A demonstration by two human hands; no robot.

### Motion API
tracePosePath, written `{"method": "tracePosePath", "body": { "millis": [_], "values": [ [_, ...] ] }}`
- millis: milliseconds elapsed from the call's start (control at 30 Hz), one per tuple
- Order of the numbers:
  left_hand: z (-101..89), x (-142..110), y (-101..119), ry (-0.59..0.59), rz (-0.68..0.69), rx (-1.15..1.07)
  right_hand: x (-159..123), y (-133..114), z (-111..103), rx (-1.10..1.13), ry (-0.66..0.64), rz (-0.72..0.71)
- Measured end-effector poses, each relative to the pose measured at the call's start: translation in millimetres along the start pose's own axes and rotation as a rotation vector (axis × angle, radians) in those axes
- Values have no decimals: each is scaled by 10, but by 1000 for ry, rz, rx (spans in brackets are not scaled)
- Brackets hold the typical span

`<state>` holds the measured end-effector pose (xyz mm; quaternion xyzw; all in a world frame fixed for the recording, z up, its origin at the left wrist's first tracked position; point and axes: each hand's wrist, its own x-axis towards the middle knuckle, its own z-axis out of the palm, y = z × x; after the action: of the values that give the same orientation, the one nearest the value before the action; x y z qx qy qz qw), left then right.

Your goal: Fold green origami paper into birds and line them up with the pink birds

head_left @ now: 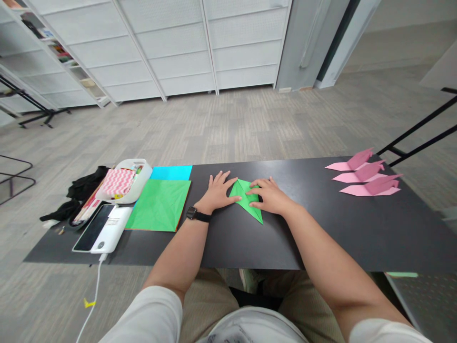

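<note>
A partly folded piece of green paper point(246, 196) lies on the dark table between my hands, one pointed corner toward me. My left hand point(217, 191) rests flat with fingers spread, its thumb touching the paper's left edge. From the right, my right hand point(270, 195) lies over the paper's right side, fingers apart and fingertips on its surface. Left of my hands is a stack of green paper sheets point(160, 205), with blue paper point(172, 172) showing behind it. Three folded pink paper birds point(371, 186) stand in a row at the far right.
At the table's left are a white basket point(143, 178) holding a pink zigzag-patterned packet point(117, 182), black cloth point(87, 183), a phone point(95, 227) and a white power bank point(111, 231) with a cable point(93, 300) hanging over the front edge. White cabinets point(171, 43) stand beyond the floor.
</note>
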<state>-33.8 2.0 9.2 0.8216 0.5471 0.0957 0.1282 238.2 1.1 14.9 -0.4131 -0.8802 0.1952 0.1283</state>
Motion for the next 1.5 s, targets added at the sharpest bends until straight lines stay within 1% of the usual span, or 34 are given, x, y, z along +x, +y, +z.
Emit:
{"method": "tracePosePath", "body": {
  "millis": [67, 133, 233, 300, 367, 433, 600, 767, 1000, 1100, 1167, 1233, 1300, 1400, 1500],
  "values": [
    [19, 14, -13, -2, 2, 9, 0, 6, 7, 2, 8, -1],
    [34, 25, -20, 22, -3, 12, 0, 12, 13, 1, 12, -2],
    [43, 28, -22, 107, -13, -7, -1, 18, 19, 4, 20, -4],
    [42, 26, -20, 168, 3, -23, -1, 18, 20, 7, 26, -7],
    [44, 25, -19, 205, 25, -26, 1, 15, 20, 9, 28, -8],
    [54, 30, -20, 199, 30, -17, 2, 9, 20, 12, 26, -5],
    [85, 44, -21, 113, 4, 4, 4, 1, 22, 16, 31, 3],
    [67, 35, 10, 104, 0, 28, 4, 3, 17, 12, 19, 6],
    [101, 42, 28, 45, -24, 57, 1, -1, 12, -1, 11, 1],
    [98, 49, 38, 91, -42, 30, 1, -18, -7, -7, 3, 6],
    [68, 48, 59, 180, -50, -13, 1, -34, -24, -10, 2, 8],
    [27, 41, 92, 268, -19, -65, 1, -47, -35, -13, 0, 12],
    [-9, 27, 125, 285, 44, -109, 0, -56, -37, -12, -2, 16],
    [-27, 2, 150, 202, 127, -122, 2, -59, -28, 2, 1, 22],
    [-13, -10, 147, 153, 157, -114, 16, -43, -25, 41, 39, 27]
  ]
}}
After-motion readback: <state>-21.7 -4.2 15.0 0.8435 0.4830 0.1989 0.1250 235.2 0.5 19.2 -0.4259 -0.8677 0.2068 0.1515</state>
